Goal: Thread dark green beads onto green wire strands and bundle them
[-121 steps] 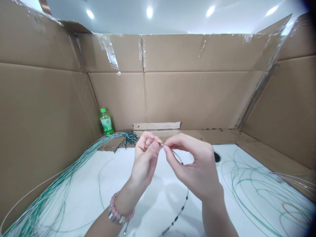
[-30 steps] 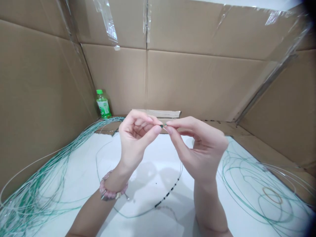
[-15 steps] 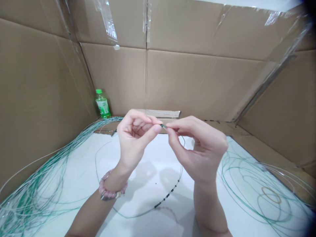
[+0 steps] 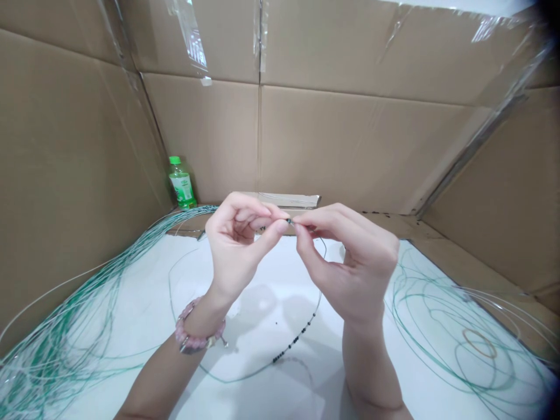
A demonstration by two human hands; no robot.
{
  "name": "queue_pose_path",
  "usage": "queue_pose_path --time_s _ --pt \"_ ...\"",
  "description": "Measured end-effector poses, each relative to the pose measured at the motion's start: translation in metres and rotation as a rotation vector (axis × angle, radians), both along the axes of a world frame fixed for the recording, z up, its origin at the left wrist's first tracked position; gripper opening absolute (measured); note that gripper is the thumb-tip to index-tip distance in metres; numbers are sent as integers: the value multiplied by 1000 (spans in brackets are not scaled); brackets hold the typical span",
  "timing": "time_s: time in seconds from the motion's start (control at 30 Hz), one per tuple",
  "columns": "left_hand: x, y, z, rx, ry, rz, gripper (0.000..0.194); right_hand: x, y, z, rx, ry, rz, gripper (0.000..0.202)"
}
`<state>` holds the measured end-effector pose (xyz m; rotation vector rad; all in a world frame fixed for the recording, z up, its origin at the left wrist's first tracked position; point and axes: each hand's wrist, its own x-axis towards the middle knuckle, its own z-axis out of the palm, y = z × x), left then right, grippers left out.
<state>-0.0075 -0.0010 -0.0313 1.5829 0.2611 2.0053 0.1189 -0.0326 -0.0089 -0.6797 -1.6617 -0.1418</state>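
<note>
Taking the spot where the two hands meet as the centre of the dial, a small dark bead point(image 4: 288, 221) sits right there, held up above the white desk point(image 4: 266, 274). The left hand point(image 4: 238, 242) closes thumb and fingertip on it, the other fingers curled loosely toward the palm; the right hand point(image 4: 356, 265) pinches thumb and forefinger on the thin cord point(image 4: 324, 248) just beside it at 3 o'clock. Whether the cord runs through the bead is too small to tell. The work in hand looks like fine adjustment of bead against cord, and it calls for a light, steady left pinch, with the right grip kept close so the cord stays stiff rather than buckling. Bringing both wrists down to rest on the desk would probably calm any tremor. The cord drops to a row of dark beads point(image 4: 296, 339) toward 6 o'clock, and slack there should spare them a tug. The bracelet point(image 4: 191, 338) at about 7:30 carries a dangling end that could snag, so the cord is best led clear of it. The green strands point(image 4: 87, 303) at 8 o'clock and the loose coils point(image 4: 475, 386) at 4 o'clock are better left undisturbed, lest they tangle.
</note>
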Motion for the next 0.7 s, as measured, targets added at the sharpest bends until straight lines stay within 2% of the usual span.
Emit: queue_pose_path --time_s 0.17,0.33,0.53,0.7 --pt "-1 -4 2 3 62 120 23 2 -3 0 10 -59 -42 18" --pt "-3 -6 3 -10 116 219 20 5 -1 -2 -2 34 -20 18" --pt "-6 -5 3 52 136 265 21 5 1 -1 -119 35 117 10" --pt "-2 -3 1 90 105 328 21 2 1 -1 -196 27 124 8"
